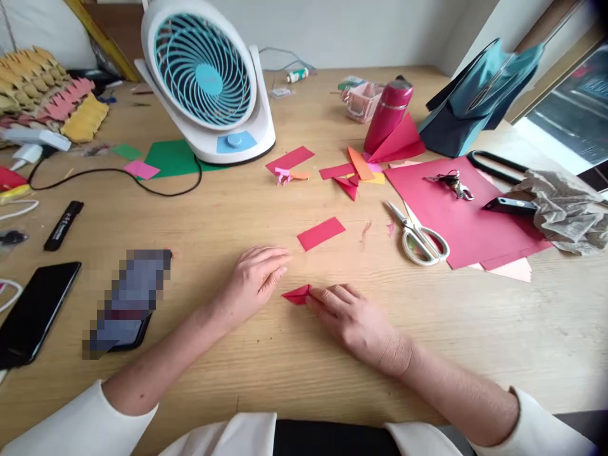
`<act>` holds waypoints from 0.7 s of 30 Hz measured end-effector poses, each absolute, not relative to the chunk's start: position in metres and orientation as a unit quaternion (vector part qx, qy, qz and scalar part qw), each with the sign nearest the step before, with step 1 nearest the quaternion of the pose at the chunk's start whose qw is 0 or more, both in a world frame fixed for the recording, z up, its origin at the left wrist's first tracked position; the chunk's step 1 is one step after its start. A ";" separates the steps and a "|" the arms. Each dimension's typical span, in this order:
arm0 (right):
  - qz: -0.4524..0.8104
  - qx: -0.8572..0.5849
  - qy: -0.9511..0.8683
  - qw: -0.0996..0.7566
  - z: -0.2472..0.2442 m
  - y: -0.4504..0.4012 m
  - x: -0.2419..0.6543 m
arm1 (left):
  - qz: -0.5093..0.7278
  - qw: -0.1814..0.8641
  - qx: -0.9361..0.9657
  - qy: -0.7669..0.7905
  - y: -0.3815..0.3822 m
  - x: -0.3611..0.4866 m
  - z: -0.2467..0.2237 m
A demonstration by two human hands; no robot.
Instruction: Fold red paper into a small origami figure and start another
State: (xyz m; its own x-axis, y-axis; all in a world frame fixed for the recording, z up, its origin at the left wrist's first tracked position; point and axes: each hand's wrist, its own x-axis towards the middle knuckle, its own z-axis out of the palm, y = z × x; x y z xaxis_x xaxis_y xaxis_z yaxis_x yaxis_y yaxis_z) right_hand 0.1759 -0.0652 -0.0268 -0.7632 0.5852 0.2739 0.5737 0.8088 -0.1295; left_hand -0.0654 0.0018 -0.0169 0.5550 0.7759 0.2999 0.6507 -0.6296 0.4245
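Note:
Between the thumb and fingers of my right hand (349, 320) is a small folded piece of red paper (296, 295), pressed near the table top. Its creased, pointed end sticks out to the left; the rest is hidden under my fingers. To the upper left of it, my left hand (260, 273) holds nothing and rests with its fingers stretched out. A flat red paper strip (322, 234) lies a little beyond both hands. Scissors (420, 237) with white handles rest farther right, blades shut and pointing away to the left.
A white and blue fan (209, 79) stands at the back left, its black cable (118, 171) running leftward. Red sheets (456, 215) lie at right near a red bottle (389, 107). Left are a phone (40, 313), a blurred-out device (130, 297) and a black marker (63, 225).

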 end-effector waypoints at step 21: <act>0.031 -0.329 -0.921 0.205 -0.028 -0.049 0.173 | 0.201 0.091 0.929 0.299 -0.029 -0.056 -0.030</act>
